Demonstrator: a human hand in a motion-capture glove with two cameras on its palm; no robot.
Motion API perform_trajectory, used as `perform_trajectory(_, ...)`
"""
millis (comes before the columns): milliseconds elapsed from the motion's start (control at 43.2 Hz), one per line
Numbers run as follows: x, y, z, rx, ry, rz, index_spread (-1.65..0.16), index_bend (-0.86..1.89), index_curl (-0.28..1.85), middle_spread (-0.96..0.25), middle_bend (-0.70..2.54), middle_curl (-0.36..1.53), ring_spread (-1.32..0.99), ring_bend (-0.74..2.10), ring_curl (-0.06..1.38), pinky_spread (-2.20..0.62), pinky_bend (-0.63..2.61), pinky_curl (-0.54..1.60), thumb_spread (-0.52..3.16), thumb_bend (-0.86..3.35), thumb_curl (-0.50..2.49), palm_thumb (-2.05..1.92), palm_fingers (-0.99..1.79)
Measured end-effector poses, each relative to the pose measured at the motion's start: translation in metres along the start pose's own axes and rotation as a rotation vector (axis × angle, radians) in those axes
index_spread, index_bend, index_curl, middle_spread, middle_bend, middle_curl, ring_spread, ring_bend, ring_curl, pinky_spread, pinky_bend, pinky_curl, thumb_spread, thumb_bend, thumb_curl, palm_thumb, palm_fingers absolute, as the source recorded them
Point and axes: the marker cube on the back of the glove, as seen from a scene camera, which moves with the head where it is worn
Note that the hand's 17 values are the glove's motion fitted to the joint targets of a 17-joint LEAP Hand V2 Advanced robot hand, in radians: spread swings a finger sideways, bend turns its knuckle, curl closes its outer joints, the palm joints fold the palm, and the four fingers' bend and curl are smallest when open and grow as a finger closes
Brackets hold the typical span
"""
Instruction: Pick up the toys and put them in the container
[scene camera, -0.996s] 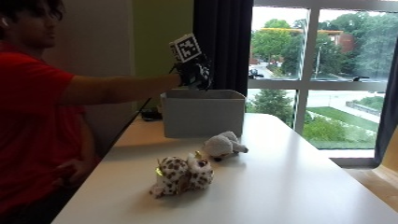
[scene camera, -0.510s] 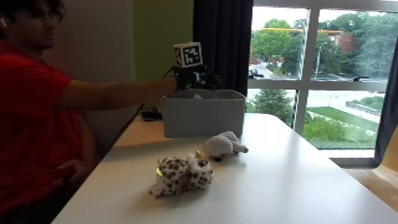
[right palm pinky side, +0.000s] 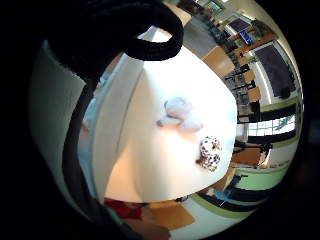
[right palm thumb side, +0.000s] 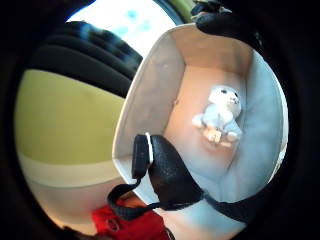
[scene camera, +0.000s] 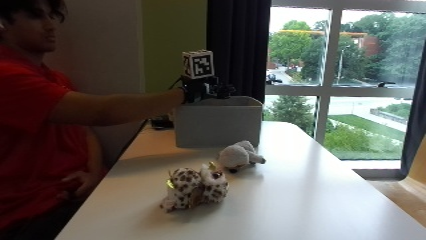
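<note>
Below the released fingers, a white toy lies inside the container.

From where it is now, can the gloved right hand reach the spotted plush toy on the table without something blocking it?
Probably yes. The gloved right hand hovers over the white fabric container, holding nothing. The spotted plush toy lies in the open on the white table, nearer the person. Only the small white plush toy lies between, a little to one side.

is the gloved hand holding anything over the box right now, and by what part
Nothing is held. The gloved right hand hangs above the white container; a white plush toy lies on the container's floor, apart from the hand. Its finger pose cannot be told.
</note>
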Motion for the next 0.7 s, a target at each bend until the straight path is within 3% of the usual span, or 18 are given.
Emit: perform_trajectory(695,0.135,0.079,0.002,-0.002,-0.005,0.24,-0.41,0.18,0.54,-0.09,0.17,0.33,-0.03,0.19,0.19,0.06,0.75,0.3,1.12,-0.07,0.26,-0.1,-0.05)
